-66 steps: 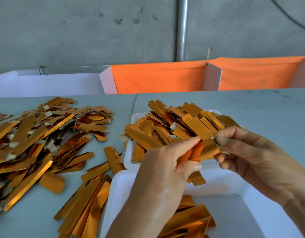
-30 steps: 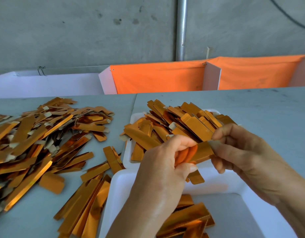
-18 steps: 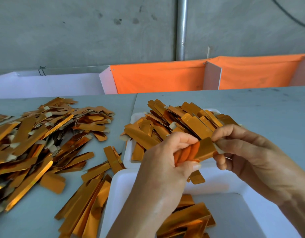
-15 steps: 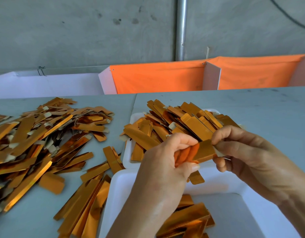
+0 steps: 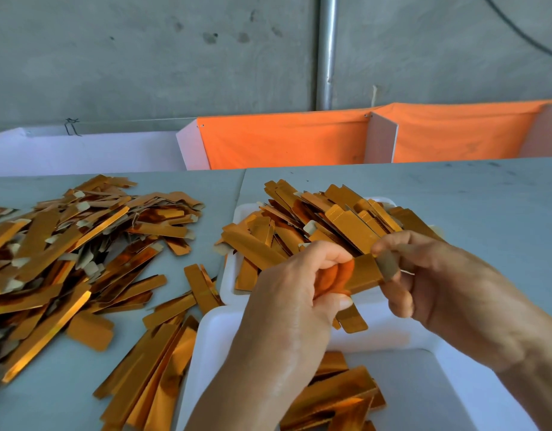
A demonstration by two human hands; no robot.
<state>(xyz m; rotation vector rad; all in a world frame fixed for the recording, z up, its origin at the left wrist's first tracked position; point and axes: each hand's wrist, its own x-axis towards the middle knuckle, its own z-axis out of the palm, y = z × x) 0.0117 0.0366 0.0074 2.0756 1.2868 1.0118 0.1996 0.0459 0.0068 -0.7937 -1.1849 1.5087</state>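
Strip: one gold strip (image 5: 363, 275) is held up betw. both hands, roughly level, R end slightly higher.
Look: long, narrow, flat, w/ a mirror-gold face. The L fingers are seen reflected orange in it. A dull grey-tan tab (image 5: 388, 265) sits at its R end.
L hand: the L hand (image 5: 295, 303) is closed on the strip's L end, fingers curled over the top, thumb below.
R hand: the R hand (image 5: 449, 284) has the tab end pinched betw. thumb & forefinger. The other fingers are loosely curled underneath.
Behind grip: a far tray (image 5: 229, 284) is heaped w/ strips (image 5: 299, 225). The heap lies just behind the knuckles & several pieces overhang the rim.
Below grip: the white rim of a near tray (image 5: 200, 353) is found under both wrists. A few strips (image 5: 340, 396) lie inside it, toward the forearms. One short piece (image 5: 351, 318) juts out just under the L thumb.
L of grip: loose strips (image 5: 162, 353) are spread on the table (image 5: 486, 197) just beside both trays. A big pile (image 5: 66, 244) lies further L, well apart from the hands.
R of grip: grey table top is seen from the R hand out to the frame edge & back to the far edge.
Edges: a seam (image 5: 242, 188) runs from the far tray back to the table's far edge. Past that edge, white boards (image 5: 82, 150) & orange cloth (image 5: 284, 141) are set up, then a concrete wall w/ a pipe (image 5: 327, 48).
Above grip: open air, wall in the background.
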